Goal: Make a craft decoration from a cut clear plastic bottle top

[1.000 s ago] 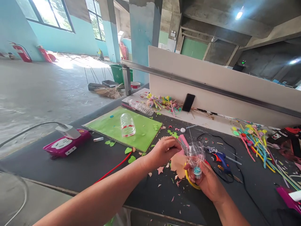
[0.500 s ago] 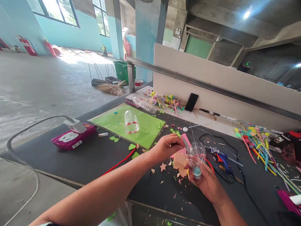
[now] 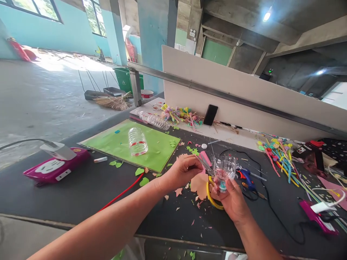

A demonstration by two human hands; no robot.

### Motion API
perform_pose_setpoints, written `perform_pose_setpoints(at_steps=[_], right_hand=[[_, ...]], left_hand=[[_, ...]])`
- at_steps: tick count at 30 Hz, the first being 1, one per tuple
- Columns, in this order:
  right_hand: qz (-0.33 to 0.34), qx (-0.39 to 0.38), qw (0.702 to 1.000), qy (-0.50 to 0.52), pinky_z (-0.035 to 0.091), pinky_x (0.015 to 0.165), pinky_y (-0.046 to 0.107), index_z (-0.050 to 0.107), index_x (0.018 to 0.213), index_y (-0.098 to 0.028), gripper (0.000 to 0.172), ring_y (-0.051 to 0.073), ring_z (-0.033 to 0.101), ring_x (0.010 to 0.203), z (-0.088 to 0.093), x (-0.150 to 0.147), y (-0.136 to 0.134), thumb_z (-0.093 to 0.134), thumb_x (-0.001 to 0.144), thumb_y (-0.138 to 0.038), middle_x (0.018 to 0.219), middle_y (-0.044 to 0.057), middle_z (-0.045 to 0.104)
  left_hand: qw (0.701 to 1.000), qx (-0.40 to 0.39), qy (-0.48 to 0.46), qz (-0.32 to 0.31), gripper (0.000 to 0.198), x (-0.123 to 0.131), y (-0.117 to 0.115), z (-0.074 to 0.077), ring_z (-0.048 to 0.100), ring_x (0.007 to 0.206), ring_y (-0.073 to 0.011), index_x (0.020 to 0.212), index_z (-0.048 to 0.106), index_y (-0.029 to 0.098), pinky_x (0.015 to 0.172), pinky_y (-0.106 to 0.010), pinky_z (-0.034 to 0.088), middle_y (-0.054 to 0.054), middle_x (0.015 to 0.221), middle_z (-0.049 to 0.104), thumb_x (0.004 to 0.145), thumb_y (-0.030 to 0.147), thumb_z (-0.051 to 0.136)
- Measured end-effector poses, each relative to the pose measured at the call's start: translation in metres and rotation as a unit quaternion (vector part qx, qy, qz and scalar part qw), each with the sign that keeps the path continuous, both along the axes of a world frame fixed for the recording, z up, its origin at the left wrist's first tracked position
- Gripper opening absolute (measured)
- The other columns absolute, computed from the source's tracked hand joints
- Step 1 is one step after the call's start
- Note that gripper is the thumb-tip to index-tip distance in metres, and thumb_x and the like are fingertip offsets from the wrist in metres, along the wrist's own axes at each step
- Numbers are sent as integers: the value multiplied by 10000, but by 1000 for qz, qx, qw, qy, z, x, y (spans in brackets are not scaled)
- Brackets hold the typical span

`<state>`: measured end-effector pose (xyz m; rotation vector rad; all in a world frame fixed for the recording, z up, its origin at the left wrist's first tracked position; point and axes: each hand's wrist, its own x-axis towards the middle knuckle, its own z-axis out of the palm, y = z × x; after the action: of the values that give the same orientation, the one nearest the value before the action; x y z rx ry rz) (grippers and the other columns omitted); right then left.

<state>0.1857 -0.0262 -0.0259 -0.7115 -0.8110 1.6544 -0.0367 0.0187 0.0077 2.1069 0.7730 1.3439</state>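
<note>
My right hand (image 3: 235, 202) is wrapped round the neck end of a clear cut plastic bottle piece (image 3: 224, 168), which has a teal cap at its bottom. Just left of it, my left hand (image 3: 187, 169) is closed in a pinch; what its fingertips hold is too small to make out. Between the hands lie scissor blades (image 3: 206, 165) and a pink paper piece (image 3: 205, 157). Yellow scissor handles (image 3: 212, 196) rest below the bottle piece, beside peach paper (image 3: 199, 186). A ribbed clear bottle part (image 3: 137, 142) stands on the green sheet (image 3: 108, 139).
A blue glue gun (image 3: 248, 179) with a black cord lies right of my hands. Colourful pipe cleaners (image 3: 282, 159) are farther right. A magenta power strip (image 3: 55, 166) sits at the left. A black phone (image 3: 210, 115) leans on the white partition (image 3: 230, 104). Paper scraps are scattered about.
The view has shifted right, so the table things appear farther left. The bottle piece in my right hand is turned slightly, and the yellow handles show more. My left hand is still pinched beside it.
</note>
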Motion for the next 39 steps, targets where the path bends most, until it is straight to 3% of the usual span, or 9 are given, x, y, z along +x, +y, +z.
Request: perform_pose_setpoints(at_steps=[5, 8, 10, 17, 21, 24, 26, 33, 39], right_hand=[[-37, 17, 999, -24, 512, 693, 266, 664, 1124, -209, 359, 118, 556, 692, 2, 0, -1, 734, 832, -405, 865, 26, 649], [-44, 41, 996, -67, 526, 704, 254, 642, 1162, -234, 386, 107, 562, 690, -1, -1, -1, 717, 840, -432, 911, 11, 637], [-60, 69, 988, -126, 540, 742, 265, 612, 1202, -259, 435, 115, 586, 717, -5, -1, -2, 720, 829, -454, 951, 6, 633], [-129, 190, 905, -357, 525, 946, 417, 472, 1353, -254, 632, 275, 612, 1128, -19, -2, -5, 691, 822, -519, 1198, 100, 615], [-168, 227, 861, -422, 497, 998, 482, 444, 1381, -235, 668, 318, 573, 1209, -21, -9, -8, 687, 824, -512, 1305, 148, 577], [-189, 244, 839, -449, 445, 1055, 528, 445, 1405, -233, 649, 341, 530, 1270, -21, -16, -11, 667, 849, -483, 1375, 163, 544], [-178, 244, 847, -437, 422, 1082, 531, 434, 1428, -241, 634, 337, 519, 1293, -18, -20, -13, 651, 872, -456, 1391, 161, 542], [-59, 182, 948, -253, 402, 1120, 486, 446, 1444, -321, 586, 286, 525, 1322, 7, -17, -20, 628, 902, -452, 1423, 75, 568], [-16, 142, 969, -200, 361, 1136, 491, 528, 1386, -307, 551, 277, 526, 1318, 18, -11, -20, 650, 880, -487, 1420, 69, 578]], left_hand=[[997, -41, 57, -11, 107, 5, 1, -8, 558, 710, -121, 758, 657, 145, 655, -214, 422, -27, 745, 633, 837, 106, 596], [988, -98, 103, -57, 63, 4, -1, -8, 571, 776, -147, 840, 690, 142, 690, -231, 435, -44, 814, 657, 822, 184, 646], [977, -146, 117, -100, 197, 3, -2, -6, 582, 847, -169, 940, 702, 138, 743, -249, 446, -59, 895, 672, 825, 296, 677], [925, -306, 12, -226, 546, 16, -10, -12, 587, 812, -173, 1072, 638, 119, 728, -265, 459, -59, 906, 668, 772, 570, 703], [876, -377, -90, -288, 620, 28, -14, -19, 623, 895, -197, 1158, 606, 144, 797, -291, 482, -72, 979, 686, 713, 541, 777], [859, -406, -133, -282, 601, 31, -15, -20, 636, 977, -218, 1193, 611, 161, 867, -314, 481, -82, 1033, 699, 712, 462, 809], [863, -400, -147, -272, 523, 30, -14, -19, 635, 997, -223, 1165, 639, 152, 892, -319, 471, -92, 1052, 702, 753, 441, 782], [853, -401, -150, -300, 466, 21, -9, -9, 648, 990, -201, 1191, 672, 163, 955, -304, 441, -83, 1064, 721, 809, 424, 729], [855, -391, -137, -312, 483, 21, -7, -9, 632, 1099, -249, 1231, 661, 168, 1042, -360, 395, -102, 1154, 708, 798, 363, 749]])
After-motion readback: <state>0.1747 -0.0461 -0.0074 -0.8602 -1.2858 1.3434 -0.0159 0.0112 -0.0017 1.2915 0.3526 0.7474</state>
